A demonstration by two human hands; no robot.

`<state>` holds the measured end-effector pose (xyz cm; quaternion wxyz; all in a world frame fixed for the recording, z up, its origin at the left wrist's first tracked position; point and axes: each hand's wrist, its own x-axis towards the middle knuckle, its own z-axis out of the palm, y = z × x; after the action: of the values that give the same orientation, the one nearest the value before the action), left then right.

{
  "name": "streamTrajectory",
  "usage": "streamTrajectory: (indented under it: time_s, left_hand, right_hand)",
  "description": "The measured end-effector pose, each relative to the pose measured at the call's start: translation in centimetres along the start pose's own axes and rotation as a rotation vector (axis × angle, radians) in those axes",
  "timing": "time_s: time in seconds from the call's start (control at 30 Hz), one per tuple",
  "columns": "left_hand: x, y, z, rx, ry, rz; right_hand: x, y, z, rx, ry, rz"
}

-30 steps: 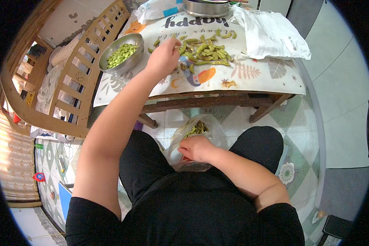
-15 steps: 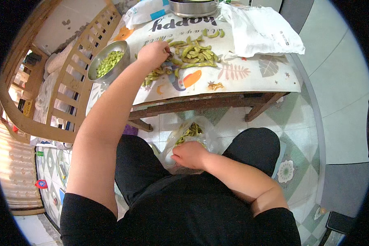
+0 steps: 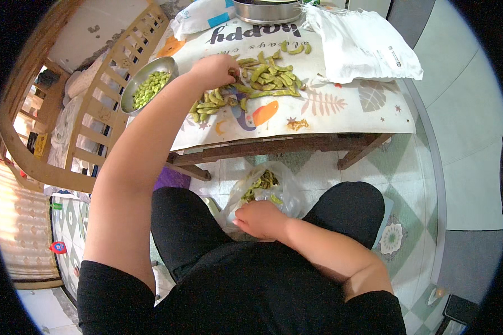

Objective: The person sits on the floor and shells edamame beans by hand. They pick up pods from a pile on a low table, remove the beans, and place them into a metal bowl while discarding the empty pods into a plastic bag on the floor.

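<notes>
My left hand (image 3: 217, 71) reaches across the patterned tabletop, its fingers curled down onto a dark soybean pod at the pile's left side. Green soybean pods (image 3: 271, 77) spread to the right of that hand, with a smaller heap (image 3: 209, 105) just below it. Left of my forearm, a metal bowl (image 3: 127, 100) holds shelled green beans (image 3: 151, 88). Low between my knees, my right hand (image 3: 260, 219) is closed at the near rim of a clear plastic bag (image 3: 289, 195). Brownish-green pods and husks (image 3: 264, 181) lie inside the bag; my right fingertips are partly hidden.
At the table's back stand a round metal pan (image 3: 267, 12) and a white package (image 3: 198, 18). A white plastic sack (image 3: 363, 47) lies at the right. A wooden slatted bench (image 3: 86, 134) borders the table's left side. My knees flank the bag.
The whole view has shifted slightly. My left hand stays at the pods with its fingers slightly moved, and my right hand stays by the bag, where a light green pod now shows.
</notes>
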<state>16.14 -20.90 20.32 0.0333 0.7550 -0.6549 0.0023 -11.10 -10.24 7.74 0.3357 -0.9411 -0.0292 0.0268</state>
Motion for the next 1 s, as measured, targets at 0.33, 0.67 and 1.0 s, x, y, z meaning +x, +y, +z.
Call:
streamTrajectory:
  time_s: [0.33,0.67,1.0]
  left_hand:
    - [4.0,1.4,0.6,-0.023,-0.056,-0.103]
    - [6.1,0.8,1.9,0.02,-0.064,-0.241]
    - [3.5,0.7,-1.1,-0.363,0.164,-0.327]
  right_hand:
    - [-0.2,0.2,-0.4,0.001,-0.041,0.026]
    - [0.2,-0.3,-0.9,0.023,-0.097,0.075]
    - [0.5,0.3,-0.5,0.03,-0.011,0.007]
